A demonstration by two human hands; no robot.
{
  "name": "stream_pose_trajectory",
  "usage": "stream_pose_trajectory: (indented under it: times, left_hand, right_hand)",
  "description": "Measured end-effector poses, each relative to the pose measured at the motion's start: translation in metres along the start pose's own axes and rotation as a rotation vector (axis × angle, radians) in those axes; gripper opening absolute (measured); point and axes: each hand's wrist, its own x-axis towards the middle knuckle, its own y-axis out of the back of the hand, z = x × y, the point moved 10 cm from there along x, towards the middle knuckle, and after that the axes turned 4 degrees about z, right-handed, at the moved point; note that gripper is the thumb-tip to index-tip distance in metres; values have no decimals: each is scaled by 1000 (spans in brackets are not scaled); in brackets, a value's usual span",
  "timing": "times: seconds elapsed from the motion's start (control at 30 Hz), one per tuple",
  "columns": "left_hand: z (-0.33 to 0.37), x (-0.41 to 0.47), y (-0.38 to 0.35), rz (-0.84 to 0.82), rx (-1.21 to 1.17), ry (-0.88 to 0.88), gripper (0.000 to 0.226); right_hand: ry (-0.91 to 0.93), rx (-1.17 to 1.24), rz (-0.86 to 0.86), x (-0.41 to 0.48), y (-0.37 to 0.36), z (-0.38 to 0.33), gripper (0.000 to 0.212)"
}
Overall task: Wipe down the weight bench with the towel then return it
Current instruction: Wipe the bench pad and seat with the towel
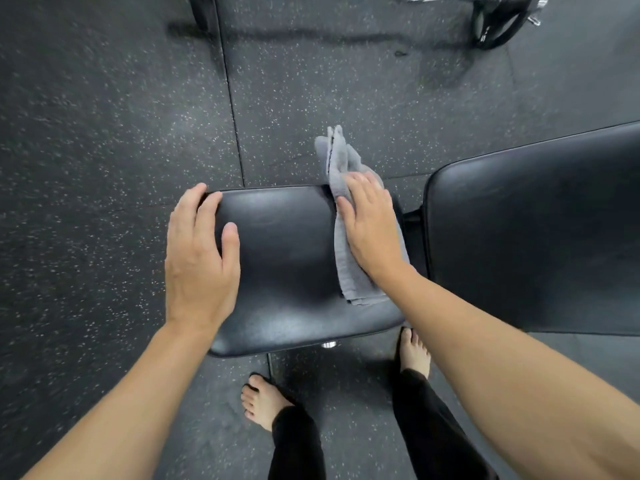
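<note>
Presently the right hand (372, 223) presses flat, fingers spread, on the grey towel (346, 237), pinning it to the seat pad (284, 258) for wiping. Left hand (201, 258), also spread, braces the pad's opposite edge, seemingly steadying it.

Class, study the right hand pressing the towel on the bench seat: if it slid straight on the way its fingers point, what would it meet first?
The right hand would probably run off the seat pad's far edge along the towel; beyond, only speckled floor shows.
</note>
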Motion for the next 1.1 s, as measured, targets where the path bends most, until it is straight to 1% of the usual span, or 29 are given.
stream_pose_trajectory:
  times: [0.07,0.17,0.23,0.3,0.47,0.53,0.63,0.67,0.7,0.73,0.77,0.8,0.83,0.87,0.9,0.97,1.0,1.1]
  left_hand:
    - [-2,0,-1,-4,17,10,42]
    - [-3,0,-1,-49,44,-14,44]
    - [-3,0,-1,-63,45,-17,44]
    - [-1,1,-1,-58,43,-11,44]
    - [0,-2,-2,-55,68,-12,43]
    - [0,-3,-3,-75,62,-14,44]
    - [-2,-3,-1,-105,20,5,45]
    - [-3,-3,-1,-116,-6,15,45]
    - [-5,-3,0,-130,-37,24,45]
    - [-6,-2,1,-145,-71,35,45]
    - [-7,-1,2,-157,-106,50,44]
    - [-9,-1,5,-165,-139,69,44]
    - [-10,0,8,-172,-169,88,43]
    - [-12,1,12,-179,-194,103,42]
    - [-13,1,15,-184,-217,110,40]
    - [-16,2,22,-190,-265,125,38]
    - [-19,2,25,-192,-293,141,36]
    - [-25,5,33,-175,-374,182,32]
  right_hand:
    - [-114,54,80,-11,2,15,41]
    - [-267,148,195,-20,10,38,42]
    - [-379,214,231,-39,10,57,45]
    - [-461,261,237,-72,7,72,49]
    - [-611,225,212,-161,-9,74,56]
    - [-722,231,220,-187,-18,66,57]
    - [-901,287,257,-200,-26,47,60]
    - [-948,324,223,-206,-38,31,61]
    - [-953,392,155,-209,-50,19,61]
    - [-959,502,21,-219,-71,8,60]
    - [-1022,578,-136,-234,-97,-1,58]
    - [-1110,615,-248,-242,-110,0,55]
    - [-1226,580,-223,-241,-105,24,52]
    - [-1347,522,-134,-245,-86,54,50]
    - [-1331,359,-119,-244,-68,82,47]
    - [-1170,27,-243,-241,-39,133,45]
    - [-1103,-62,-282,-245,-38,139,45]
    - [-856,-150,-359,-241,-48,132,45]
